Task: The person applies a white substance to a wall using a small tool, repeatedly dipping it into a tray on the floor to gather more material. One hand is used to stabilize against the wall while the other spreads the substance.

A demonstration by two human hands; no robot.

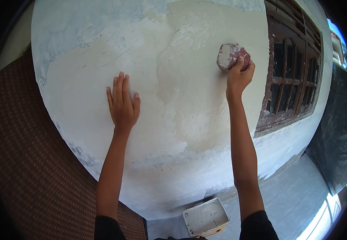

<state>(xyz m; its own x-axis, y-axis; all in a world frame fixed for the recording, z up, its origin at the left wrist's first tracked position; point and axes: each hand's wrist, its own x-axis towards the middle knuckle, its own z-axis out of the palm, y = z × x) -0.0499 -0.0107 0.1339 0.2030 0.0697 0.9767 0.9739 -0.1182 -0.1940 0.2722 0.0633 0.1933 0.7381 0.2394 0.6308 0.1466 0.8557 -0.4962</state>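
My right hand [240, 76] grips a flat, dark red putty spreader [232, 57] between thumb and fingers, close against the wall near the window. White putty is smeared over much of the spreader. On the left, my left hand [123, 105] lies flat with its fingers stretched upward on the wall [81, 88], holding nothing. Between the hands, a darker, damp-looking putty patch [197, 92] spreads over the pale surface, with rough ridges near its top.
A tray [206, 216] of white putty stands low in front of the wall, on the grey floor [289, 192]. A brown wooden window [289, 76] borders the wall on the right. Brown woven panelling [41, 160] covers the left side, and a dark sheet [333, 128] hangs far right.
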